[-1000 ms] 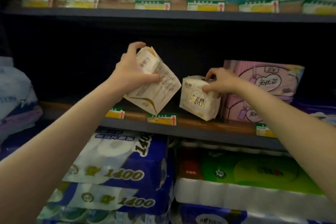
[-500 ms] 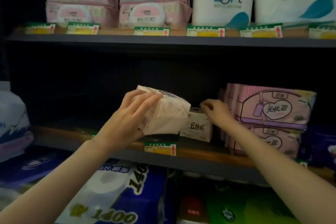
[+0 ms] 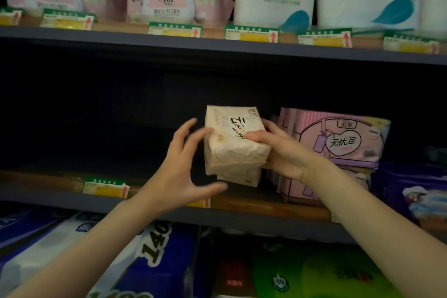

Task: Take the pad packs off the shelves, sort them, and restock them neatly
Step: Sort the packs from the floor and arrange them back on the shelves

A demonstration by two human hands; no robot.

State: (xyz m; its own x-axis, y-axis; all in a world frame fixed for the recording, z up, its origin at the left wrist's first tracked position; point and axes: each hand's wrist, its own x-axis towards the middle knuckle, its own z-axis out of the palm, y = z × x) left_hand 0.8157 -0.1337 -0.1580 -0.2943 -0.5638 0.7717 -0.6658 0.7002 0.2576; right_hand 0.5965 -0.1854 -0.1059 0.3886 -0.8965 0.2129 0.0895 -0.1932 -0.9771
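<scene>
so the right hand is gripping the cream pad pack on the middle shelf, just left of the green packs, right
Not quite. The right hand does grip the cream pad pack at the middle shelf, but the packs beside it are pink, not green, as the head view shows. The left hand is spread open beside the pack.

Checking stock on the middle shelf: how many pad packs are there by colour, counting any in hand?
Cream pad packs: 2, stacked; the upper pack is gripped by the right hand, the lower pack sits under it.
Pink pad packs: 2, the top pink pack lying on the bottom pink pack.
Total: 4
</scene>
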